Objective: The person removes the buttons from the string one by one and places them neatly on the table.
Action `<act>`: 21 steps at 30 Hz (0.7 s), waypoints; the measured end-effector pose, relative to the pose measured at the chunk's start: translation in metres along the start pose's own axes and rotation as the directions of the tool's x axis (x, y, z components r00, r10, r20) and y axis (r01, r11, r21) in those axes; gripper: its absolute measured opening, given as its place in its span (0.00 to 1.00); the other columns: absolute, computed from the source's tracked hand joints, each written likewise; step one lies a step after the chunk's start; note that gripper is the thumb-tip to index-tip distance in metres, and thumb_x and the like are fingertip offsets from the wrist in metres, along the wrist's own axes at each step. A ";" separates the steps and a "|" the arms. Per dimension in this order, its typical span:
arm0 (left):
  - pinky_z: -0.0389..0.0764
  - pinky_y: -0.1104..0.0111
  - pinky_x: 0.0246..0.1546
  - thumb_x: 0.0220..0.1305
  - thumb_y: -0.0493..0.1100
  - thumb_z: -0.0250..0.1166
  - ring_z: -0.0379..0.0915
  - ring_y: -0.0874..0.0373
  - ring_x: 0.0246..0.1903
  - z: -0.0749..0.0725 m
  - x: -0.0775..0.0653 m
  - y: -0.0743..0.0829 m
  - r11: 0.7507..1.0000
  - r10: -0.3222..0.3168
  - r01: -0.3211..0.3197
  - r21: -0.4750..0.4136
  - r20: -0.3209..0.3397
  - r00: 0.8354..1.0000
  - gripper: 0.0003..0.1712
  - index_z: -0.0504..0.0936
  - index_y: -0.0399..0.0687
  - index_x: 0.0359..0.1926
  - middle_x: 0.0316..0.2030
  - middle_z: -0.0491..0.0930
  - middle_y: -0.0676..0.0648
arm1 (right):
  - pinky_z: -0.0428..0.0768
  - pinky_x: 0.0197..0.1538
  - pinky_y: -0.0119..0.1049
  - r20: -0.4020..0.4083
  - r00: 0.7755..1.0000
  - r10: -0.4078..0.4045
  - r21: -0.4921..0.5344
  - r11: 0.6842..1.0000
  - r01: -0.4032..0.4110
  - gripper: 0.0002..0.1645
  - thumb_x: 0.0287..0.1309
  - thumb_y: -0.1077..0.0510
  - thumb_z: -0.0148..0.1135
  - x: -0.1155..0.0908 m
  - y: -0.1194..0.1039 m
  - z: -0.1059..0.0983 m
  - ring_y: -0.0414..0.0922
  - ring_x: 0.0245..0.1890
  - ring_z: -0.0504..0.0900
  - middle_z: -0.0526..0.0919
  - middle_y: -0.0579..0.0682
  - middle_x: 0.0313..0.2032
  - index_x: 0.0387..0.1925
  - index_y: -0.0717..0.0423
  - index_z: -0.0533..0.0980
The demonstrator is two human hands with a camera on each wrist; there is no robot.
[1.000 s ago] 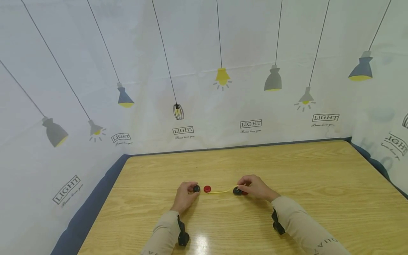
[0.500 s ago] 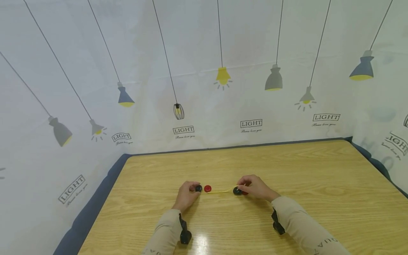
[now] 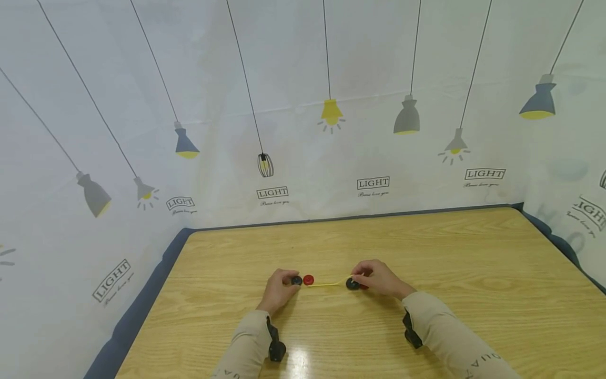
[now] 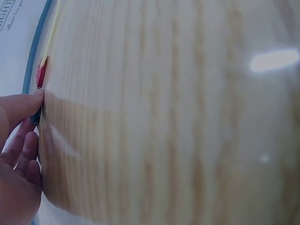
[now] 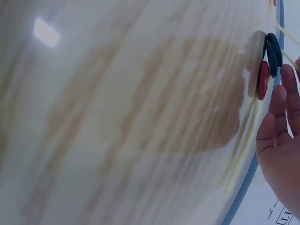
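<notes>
On the wood-grain desk (image 3: pixel 265 250), the fingers of the left hand (image 3: pixel 275 290) pinch a small black round disc (image 3: pixel 296 280), just beside a glossy red round disc (image 3: pixel 309 280). Those of the right hand (image 3: pixel 377 277) look clamped on a thin yellow cord (image 3: pixel 324 285). Lining up neatly likely calls for sliding the disc flat, cord slack. The desk's far edge (image 3: pixel 307 221) lies well beyond, leaving sideways room.

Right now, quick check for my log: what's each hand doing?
Left hand: holding a small dark round disc.
Right hand: holding a thin yellow cord.
</notes>
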State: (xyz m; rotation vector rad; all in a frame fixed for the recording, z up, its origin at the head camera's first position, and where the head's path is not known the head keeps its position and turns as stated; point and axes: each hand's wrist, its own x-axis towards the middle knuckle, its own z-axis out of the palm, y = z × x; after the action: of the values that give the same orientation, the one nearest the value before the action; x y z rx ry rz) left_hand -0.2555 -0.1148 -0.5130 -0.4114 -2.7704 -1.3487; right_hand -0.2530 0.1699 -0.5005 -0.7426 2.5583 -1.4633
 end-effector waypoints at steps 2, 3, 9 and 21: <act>0.70 0.62 0.38 0.51 0.32 0.64 0.68 0.52 0.36 0.000 0.000 -0.001 1.000 -0.007 0.007 -0.016 0.002 1.000 0.17 0.78 0.36 0.45 0.37 0.73 0.43 | 0.76 0.27 0.32 0.002 1.000 0.003 0.006 1.000 -0.003 0.07 0.57 0.61 0.55 0.000 0.000 0.000 0.47 0.25 0.76 0.77 0.51 0.30 0.33 0.62 0.76; 0.70 0.61 0.38 0.51 0.31 0.64 0.68 0.52 0.36 -0.001 0.000 -0.001 1.000 -0.006 0.006 -0.022 0.002 1.000 0.17 0.78 0.36 0.45 0.37 0.73 0.43 | 0.76 0.27 0.32 0.003 1.000 0.004 0.008 1.000 -0.004 0.07 0.58 0.61 0.55 0.000 0.000 0.000 0.47 0.25 0.76 0.77 0.51 0.30 0.33 0.62 0.76; 0.70 0.58 0.40 0.51 0.31 0.64 0.68 0.50 0.39 0.000 -0.001 -0.002 0.999 -0.009 0.009 -0.047 0.002 1.000 0.17 0.77 0.36 0.45 0.39 0.74 0.42 | 0.76 0.27 0.33 0.003 1.000 0.007 0.022 1.000 -0.007 0.07 0.57 0.62 0.55 0.000 0.002 0.001 0.47 0.25 0.77 0.78 0.52 0.31 0.34 0.63 0.76; 0.71 0.57 0.42 0.52 0.32 0.63 0.69 0.47 0.41 -0.003 -0.004 -0.001 0.994 -0.026 0.026 -0.103 0.000 1.000 0.19 0.75 0.35 0.47 0.42 0.75 0.40 | 0.76 0.26 0.34 -0.001 1.000 0.005 0.017 1.000 -0.005 0.08 0.57 0.65 0.54 -0.002 -0.012 -0.001 0.53 0.26 0.76 0.77 0.58 0.31 0.34 0.69 0.75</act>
State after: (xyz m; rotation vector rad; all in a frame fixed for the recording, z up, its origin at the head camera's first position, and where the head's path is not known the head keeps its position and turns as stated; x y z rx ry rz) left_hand -0.2520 -0.1187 -0.5120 -0.3793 -2.7232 -1.5013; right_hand -0.2471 0.1662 -0.4901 -0.7326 2.5437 -1.4823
